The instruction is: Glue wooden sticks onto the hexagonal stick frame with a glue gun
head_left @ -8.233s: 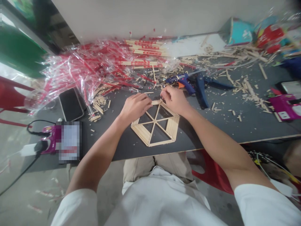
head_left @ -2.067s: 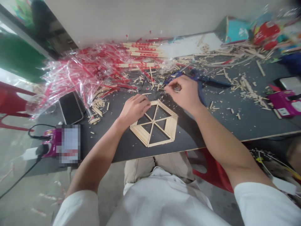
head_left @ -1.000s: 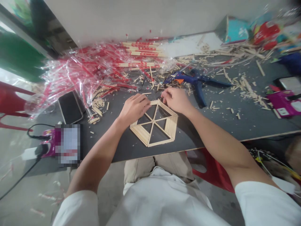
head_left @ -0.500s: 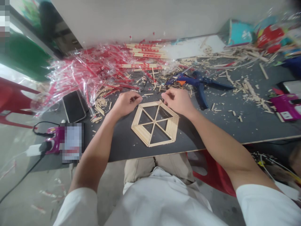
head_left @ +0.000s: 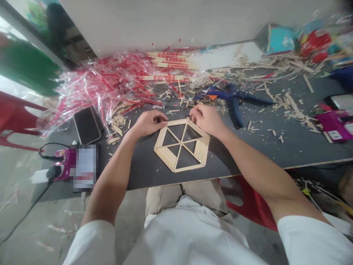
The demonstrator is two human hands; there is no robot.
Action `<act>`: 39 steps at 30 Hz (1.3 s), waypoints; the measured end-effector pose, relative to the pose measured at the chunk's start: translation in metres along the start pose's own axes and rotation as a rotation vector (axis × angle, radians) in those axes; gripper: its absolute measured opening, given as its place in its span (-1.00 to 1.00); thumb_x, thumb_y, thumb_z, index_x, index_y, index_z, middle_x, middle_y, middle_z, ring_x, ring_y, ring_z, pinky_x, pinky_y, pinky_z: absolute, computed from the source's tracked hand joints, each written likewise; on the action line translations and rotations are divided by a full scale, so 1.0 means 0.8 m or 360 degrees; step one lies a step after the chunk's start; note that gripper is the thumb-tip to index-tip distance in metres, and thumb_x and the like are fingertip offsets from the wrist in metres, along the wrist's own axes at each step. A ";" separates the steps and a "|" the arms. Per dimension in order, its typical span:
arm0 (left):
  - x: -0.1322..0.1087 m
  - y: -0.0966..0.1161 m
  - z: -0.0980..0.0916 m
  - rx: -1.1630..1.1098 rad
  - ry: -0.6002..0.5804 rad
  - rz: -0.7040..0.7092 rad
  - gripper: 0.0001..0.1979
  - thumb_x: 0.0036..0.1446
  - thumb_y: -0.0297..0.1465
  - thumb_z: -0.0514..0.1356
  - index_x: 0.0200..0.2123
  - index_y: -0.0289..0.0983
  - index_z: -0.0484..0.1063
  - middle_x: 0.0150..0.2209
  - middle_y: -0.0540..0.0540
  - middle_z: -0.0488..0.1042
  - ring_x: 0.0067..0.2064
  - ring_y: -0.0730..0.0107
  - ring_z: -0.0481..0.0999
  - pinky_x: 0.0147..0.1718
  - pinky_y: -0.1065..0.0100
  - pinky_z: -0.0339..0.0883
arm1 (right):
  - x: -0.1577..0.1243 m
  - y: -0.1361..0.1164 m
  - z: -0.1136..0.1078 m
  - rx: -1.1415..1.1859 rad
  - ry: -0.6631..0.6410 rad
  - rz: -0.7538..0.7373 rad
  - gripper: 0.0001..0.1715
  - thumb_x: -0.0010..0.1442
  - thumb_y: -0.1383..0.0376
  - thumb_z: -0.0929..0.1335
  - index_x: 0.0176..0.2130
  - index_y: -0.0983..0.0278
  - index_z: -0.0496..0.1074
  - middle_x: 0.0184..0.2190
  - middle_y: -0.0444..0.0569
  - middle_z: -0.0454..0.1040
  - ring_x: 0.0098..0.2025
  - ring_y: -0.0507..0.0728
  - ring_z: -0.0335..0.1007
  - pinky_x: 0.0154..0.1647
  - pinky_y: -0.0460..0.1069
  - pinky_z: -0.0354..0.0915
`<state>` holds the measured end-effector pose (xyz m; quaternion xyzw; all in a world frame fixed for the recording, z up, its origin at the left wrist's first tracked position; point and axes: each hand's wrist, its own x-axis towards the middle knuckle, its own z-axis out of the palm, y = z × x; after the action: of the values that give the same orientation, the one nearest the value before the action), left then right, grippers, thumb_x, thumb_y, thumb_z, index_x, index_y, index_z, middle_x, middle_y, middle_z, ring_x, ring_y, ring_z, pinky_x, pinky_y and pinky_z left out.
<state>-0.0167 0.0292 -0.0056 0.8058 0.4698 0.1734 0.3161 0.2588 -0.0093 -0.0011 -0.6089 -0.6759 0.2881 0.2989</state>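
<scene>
A hexagonal frame of thin wooden sticks (head_left: 200,150) lies flat on the dark table, with spokes meeting at its middle. Its sides are built from sticks set side by side, the lower-left and right sides being the widest. My left hand (head_left: 150,122) is closed, thumb and fingertips at the frame's upper-left corner. At the upper-right corner, my right hand (head_left: 206,119) is closed too, fingers curled down against the frame. Whether a separate loose stick is between the fingers cannot be made out. Behind my right hand lies a blue-handled cutter-like tool (head_left: 234,97) with an orange part.
Red-and-clear plastic wrappers (head_left: 110,79) heap at the back left, beside wrapped chopsticks (head_left: 173,60). Stick offcuts (head_left: 293,106) scatter at the right. A black phone (head_left: 87,126), a purple power strip (head_left: 63,165) and a blurred-screen device (head_left: 85,165) lie at the left.
My left hand has come down slightly, its fingertips now at the frame's upper-left corner. My right hand has shifted only a little; the frame lies in the same place.
</scene>
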 end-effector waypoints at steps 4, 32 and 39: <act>-0.001 0.003 0.000 -0.0016 -0.0019 -0.0033 -0.64 0.15 -0.12 0.32 -0.14 -0.25 0.70 -0.30 -0.07 0.65 -0.35 0.41 0.47 -0.32 0.36 0.28 | 0.002 0.007 0.004 0.0125 -0.0011 -0.0016 -0.78 0.36 0.30 0.32 -0.37 0.18 0.40 -0.45 -0.06 0.62 -0.45 0.10 0.50 -0.24 0.02 0.39; 0.000 0.002 -0.004 -0.0021 -0.0007 0.0012 -0.68 0.22 -0.24 0.19 -0.16 -0.27 0.70 -0.35 -0.07 0.63 -0.38 0.40 0.44 -0.33 0.36 0.27 | -0.001 0.009 0.007 0.0433 0.0047 -0.0082 -0.87 0.38 0.27 0.38 -0.26 0.21 0.50 -0.38 -0.07 0.64 -0.53 0.02 0.49 -0.48 -0.05 0.45; 0.002 -0.008 0.002 -0.0071 0.0267 0.0016 -0.67 0.28 -0.27 0.17 -0.09 -0.29 0.66 -0.32 -0.09 0.66 -0.35 0.37 0.50 -0.25 0.36 0.34 | 0.006 0.014 -0.011 0.0476 0.0369 -0.0278 -0.82 0.37 0.17 0.43 -0.26 0.18 0.56 -0.35 -0.05 0.63 -0.45 0.09 0.56 -0.41 0.02 0.53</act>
<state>-0.0191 0.0320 -0.0110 0.7834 0.4867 0.2524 0.2927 0.2723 -0.0035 -0.0038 -0.5259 -0.6368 0.2863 0.4857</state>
